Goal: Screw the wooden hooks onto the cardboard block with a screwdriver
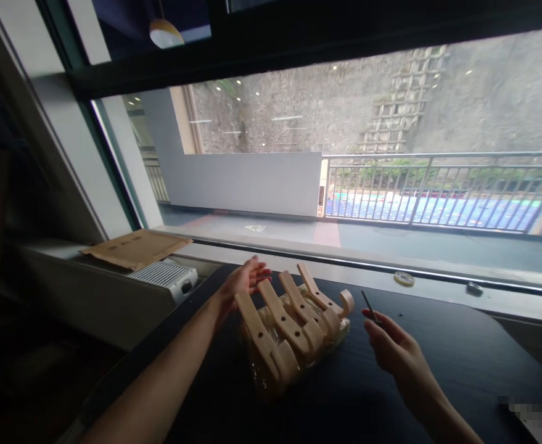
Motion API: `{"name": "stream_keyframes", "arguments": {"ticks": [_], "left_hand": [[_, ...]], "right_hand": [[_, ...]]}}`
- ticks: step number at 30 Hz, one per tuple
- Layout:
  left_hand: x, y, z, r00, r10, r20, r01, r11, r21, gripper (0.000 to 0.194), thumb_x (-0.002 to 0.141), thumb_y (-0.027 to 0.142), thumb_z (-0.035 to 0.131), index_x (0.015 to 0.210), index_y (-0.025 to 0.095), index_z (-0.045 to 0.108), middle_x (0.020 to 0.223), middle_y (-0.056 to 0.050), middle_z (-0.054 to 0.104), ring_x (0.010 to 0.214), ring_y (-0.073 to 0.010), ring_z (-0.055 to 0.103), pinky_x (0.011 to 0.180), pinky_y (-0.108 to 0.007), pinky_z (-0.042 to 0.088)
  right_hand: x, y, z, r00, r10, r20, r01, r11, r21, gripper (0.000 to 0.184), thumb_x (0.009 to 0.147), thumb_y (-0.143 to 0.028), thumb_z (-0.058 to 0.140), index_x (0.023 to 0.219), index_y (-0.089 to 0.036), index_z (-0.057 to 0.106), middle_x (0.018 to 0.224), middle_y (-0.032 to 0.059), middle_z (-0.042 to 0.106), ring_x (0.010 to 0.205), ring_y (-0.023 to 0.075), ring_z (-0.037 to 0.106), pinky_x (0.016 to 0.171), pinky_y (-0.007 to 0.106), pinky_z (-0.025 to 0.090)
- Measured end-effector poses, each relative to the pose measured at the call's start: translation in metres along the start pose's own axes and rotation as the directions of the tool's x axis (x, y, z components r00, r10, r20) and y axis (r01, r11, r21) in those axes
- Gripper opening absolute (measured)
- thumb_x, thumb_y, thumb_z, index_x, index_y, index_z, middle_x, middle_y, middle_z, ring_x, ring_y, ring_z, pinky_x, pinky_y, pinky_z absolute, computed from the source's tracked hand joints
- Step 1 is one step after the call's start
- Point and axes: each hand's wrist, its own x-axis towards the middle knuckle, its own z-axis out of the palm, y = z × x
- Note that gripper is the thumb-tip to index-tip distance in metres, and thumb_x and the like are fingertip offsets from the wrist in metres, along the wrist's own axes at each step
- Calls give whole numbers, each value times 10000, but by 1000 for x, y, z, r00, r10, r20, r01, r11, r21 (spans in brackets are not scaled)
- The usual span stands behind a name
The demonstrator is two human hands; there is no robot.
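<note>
Several pale wooden hooks point(282, 317), each a flat strip with dark holes and a curled end, lie side by side on a bundle in clear shiny plastic wrap point(264, 376). The bundle rests on a dark table point(344, 394). My left hand point(245, 280) is by the far left ends of the hooks, fingers stretched out and apart; whether it touches one I cannot tell. To the right of the bundle, my right hand point(393, 345) pinches a thin dark rod-like tool point(369, 303), which points up and left. Its lower end is hidden in the fingers.
On the windowsill lie a yellowish roll of tape point(404, 279) and a small dark object point(474, 288). A brown paper envelope point(136, 246) lies at left above a white vented box point(171, 280). A large window point(275, 259) closes off the far side.
</note>
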Motion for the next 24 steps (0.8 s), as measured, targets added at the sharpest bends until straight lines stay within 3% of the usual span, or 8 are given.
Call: {"name": "stream_keyframes", "arguments": {"ticks": [3, 6, 9, 11, 13, 15, 19, 24], "left_hand": [[-25, -25, -27, 965, 89, -249, -102, 994, -41, 437, 887, 443, 353, 1163, 133, 488, 1247, -133, 553, 1214, -242, 493, 948, -361, 445], [-82, -62, -34, 845, 338, -415, -271, 938, 215, 418, 843, 470, 467, 1149, 193, 538, 1240, -90, 566, 1210, -267, 495, 996, -416, 416], [-125, -95, -17, 808, 550, -213, -359, 746, 561, 478, 784, 437, 576, 1222, 255, 509, 1305, -85, 524, 1208, -310, 492, 1007, -486, 406], [-133, -106, -3, 767, 641, 17, -492, 572, 656, 597, 732, 370, 659, 1282, 260, 457, 1359, -102, 470, 1258, -315, 442, 1027, -485, 398], [-126, -105, 3, 708, 697, 118, -563, 455, 690, 553, 706, 340, 695, 1220, 253, 508, 1319, -104, 507, 1282, -321, 414, 1041, -504, 379], [-116, -98, 1, 729, 676, 106, -547, 481, 685, 414, 739, 318, 668, 1129, 237, 556, 1282, -96, 536, 1260, -303, 446, 1034, -487, 391], [-107, -85, -15, 833, 553, 8, -460, 685, 565, 363, 799, 315, 598, 1141, 217, 526, 1218, -78, 579, 1133, -245, 566, 974, -406, 454], [-112, -82, -21, 829, 557, -60, -426, 696, 577, 324, 780, 352, 615, 1059, 197, 560, 1099, -62, 627, 1054, -236, 604, 946, -375, 459]], "right_hand": [[-3, 3, 5, 999, -37, 21, 38, 997, -59, 642, 645, -562, 699, 1130, -153, 598, 515, -88, 350, 450, 78, 281, 445, 229, 188], [1, 1, 15, 997, -82, -8, 82, 996, -42, 710, 647, -563, 695, 1212, -155, 559, 528, -84, 372, 446, 76, 288, 440, 225, 189], [5, -5, 25, 992, -122, -22, 122, 993, -2, 754, 641, -557, 694, 1255, -151, 531, 532, -85, 388, 433, 69, 288, 424, 217, 201], [2, -10, 30, 990, -138, -13, 138, 990, -15, 733, 635, -540, 703, 1234, -148, 547, 529, -84, 407, 424, 65, 294, 412, 211, 219], [-7, -11, 32, 990, -140, -4, 139, 989, -49, 667, 643, -527, 705, 1180, -151, 581, 519, -80, 420, 414, 66, 303, 397, 208, 228], [-20, -6, 33, 990, -143, 16, 144, 986, -88, 576, 671, -531, 687, 1105, -157, 620, 503, -71, 428, 404, 73, 318, 381, 210, 233], [-46, 14, 34, 973, -221, 68, 229, 962, -150, 436, 701, -546, 658, 907, -162, 676, 594, -5, 572, 493, 125, 474, 436, 237, 357], [-56, 23, 40, 937, -346, 48, 349, 920, -177, 378, 727, -526, 649, 858, -173, 681, 721, 19, 652, 683, 185, 583, 606, 258, 462]]}}
